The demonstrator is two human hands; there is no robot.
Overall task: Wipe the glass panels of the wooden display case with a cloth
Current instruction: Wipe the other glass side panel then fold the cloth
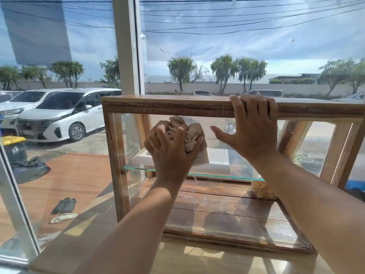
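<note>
Centrally, a wooden display case (197, 104) stands on a pale worktop (197, 262) against a large window (217, 46). Both bare forearms rise from the 6 o'clock edge toward the case.

Left hand (169, 153): reaches up from about 7 o'clock, wrist straight, back of the hand toward the viewer. Its fingers (158, 135) are curled and closed around a bunched beige cloth (187, 133), pressing it against glass in the upper left part of the case; whether this is the front pane or the rear one cannot be told. A printed label (203, 157) hangs from the cloth at its 5 o'clock side.

Right hand (252, 133): enters from 4 o'clock, forearm angled up and leftward. Its fingers (256, 105) are hooked side by side over the top rail of the case, gripping the wood, while the thumb (219, 133) juts out toward 9 o'clock, apart from the cloth.

Case interior: a glass shelf (138, 168) crosses the middle; below it lies a plank floor, with a yellow sponge-like lump (262, 189) at the right, partly hidden by the right forearm.

Surroundings, through the window: white parked vans (59, 113) at 9 o'clock, a yellow-lidded bin (13, 147) beneath them, sandals (63, 210) on orange tiles at 8 o'clock, trees (237, 70) and overhead wires (237, 18) at 12 o'clock.
</note>
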